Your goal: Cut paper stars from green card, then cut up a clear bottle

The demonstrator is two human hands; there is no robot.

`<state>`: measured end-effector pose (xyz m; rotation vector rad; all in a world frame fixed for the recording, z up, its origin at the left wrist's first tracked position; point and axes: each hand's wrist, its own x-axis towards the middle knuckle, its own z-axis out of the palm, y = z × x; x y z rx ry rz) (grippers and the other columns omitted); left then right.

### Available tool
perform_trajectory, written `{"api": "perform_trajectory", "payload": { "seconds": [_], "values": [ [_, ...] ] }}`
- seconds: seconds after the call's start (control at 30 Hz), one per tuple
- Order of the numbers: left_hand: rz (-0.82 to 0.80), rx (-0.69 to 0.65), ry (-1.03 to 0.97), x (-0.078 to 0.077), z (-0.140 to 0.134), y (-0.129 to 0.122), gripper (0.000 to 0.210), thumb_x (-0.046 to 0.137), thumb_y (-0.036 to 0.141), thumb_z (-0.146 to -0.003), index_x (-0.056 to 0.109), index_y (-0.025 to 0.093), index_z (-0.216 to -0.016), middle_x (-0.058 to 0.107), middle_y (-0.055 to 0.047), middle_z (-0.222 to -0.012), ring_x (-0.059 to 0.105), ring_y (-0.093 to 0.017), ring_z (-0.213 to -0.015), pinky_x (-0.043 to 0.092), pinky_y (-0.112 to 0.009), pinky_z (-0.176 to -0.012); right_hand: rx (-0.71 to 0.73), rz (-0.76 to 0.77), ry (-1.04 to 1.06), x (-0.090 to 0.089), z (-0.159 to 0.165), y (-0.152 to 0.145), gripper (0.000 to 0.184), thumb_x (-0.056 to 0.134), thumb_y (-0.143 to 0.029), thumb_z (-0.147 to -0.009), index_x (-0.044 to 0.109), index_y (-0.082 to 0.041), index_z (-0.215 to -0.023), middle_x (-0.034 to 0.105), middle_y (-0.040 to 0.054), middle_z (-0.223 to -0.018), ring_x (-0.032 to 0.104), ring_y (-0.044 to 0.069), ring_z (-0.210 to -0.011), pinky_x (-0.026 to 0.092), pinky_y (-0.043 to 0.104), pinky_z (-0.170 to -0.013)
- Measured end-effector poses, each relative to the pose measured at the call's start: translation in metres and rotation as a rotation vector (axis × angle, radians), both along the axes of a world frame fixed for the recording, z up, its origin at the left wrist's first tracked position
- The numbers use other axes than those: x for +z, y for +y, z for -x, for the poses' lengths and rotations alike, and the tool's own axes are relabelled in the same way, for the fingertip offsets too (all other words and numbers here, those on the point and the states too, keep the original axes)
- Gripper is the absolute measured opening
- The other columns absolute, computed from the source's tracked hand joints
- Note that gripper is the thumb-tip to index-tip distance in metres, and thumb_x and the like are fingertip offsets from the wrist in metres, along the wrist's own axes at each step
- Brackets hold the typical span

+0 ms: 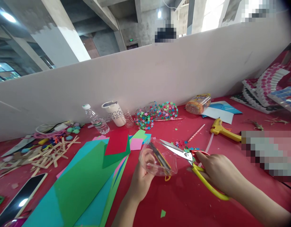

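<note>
In the head view my left hand (145, 176) is wrapped round a clear plastic container (151, 169), tilted. A dark strip with yellow edging (160, 157) shows in or through the plastic; I cannot tell which. My right hand (219, 173) grips scissors (183, 153) with a red and a yellow handle, and the handles are spread apart. The silver blades point left and reach over the container's upper right edge. Whether they touch the plastic is unclear. Small coloured stars (182, 144) lie behind the blades.
Coloured paper sheets (84, 179) spread left of my hands, beside wooden sticks (55, 157) and a phone (24, 195). Bottles (98, 121) and a white cup (114, 113) stand before the white partition (145, 78). A yellow glue gun (224, 130) lies right on the red table (188, 208).
</note>
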<state>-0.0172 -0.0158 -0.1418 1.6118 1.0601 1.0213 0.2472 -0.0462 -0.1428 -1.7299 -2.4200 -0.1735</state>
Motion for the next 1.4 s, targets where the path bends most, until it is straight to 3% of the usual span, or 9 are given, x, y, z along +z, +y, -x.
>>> {"api": "perform_trajectory", "payload": {
  "seconds": [0.23,0.6,0.9,1.13,1.4],
  "values": [
    [0.012,-0.001,-0.005,0.0,0.002,0.002,0.036,0.055,0.025,-0.086,0.039,0.024,-0.118,0.049,0.001,-0.082,0.05,-0.015,-0.079,0.041,-0.029,-0.072,-0.016,0.026,0.008,-0.003,-0.001,0.001,0.03,0.048,-0.046,-0.092,0.052,-0.019,-0.081,0.064,0.0029,-0.051,0.065,0.028,-0.046,0.012,0.026,-0.045],
    [-0.036,0.052,0.009,0.0,-0.001,-0.002,0.029,0.063,0.028,-0.08,0.056,0.024,-0.108,0.057,-0.005,-0.086,0.056,-0.022,-0.087,0.044,-0.036,-0.081,0.003,0.007,0.02,0.005,0.002,-0.001,0.031,0.045,-0.046,-0.092,0.053,-0.019,-0.082,0.062,0.0041,-0.051,0.064,0.029,-0.045,0.011,0.028,-0.046],
    [-0.028,-0.001,-0.015,-0.003,-0.002,-0.001,0.029,0.057,0.026,-0.085,0.048,0.026,-0.113,0.054,-0.002,-0.082,0.054,-0.018,-0.079,0.044,-0.032,-0.074,-0.004,0.001,0.006,0.001,-0.002,-0.002,0.031,0.045,-0.047,-0.092,0.051,-0.02,-0.077,0.062,0.0035,-0.051,0.063,0.028,-0.044,0.011,0.027,-0.046],
    [-0.11,-0.055,0.051,-0.009,0.001,-0.003,0.038,0.051,0.015,-0.087,0.041,0.028,-0.121,0.052,0.001,-0.085,0.053,-0.015,-0.083,0.041,-0.033,-0.085,0.019,-0.078,0.03,0.004,0.003,-0.003,0.032,0.035,-0.044,-0.095,0.051,-0.02,-0.08,0.061,0.0036,-0.051,0.062,0.028,-0.043,0.012,0.028,-0.046],
    [-0.013,-0.067,-0.062,-0.011,-0.002,-0.002,0.035,0.055,0.018,-0.085,0.042,0.026,-0.118,0.051,0.0,-0.081,0.05,-0.015,-0.078,0.043,-0.029,-0.075,0.028,-0.153,0.052,-0.003,0.002,-0.001,0.038,0.034,-0.049,-0.095,0.048,-0.021,-0.074,0.057,0.001,-0.045,0.059,0.025,-0.037,0.013,0.027,-0.043]
  ]
}}
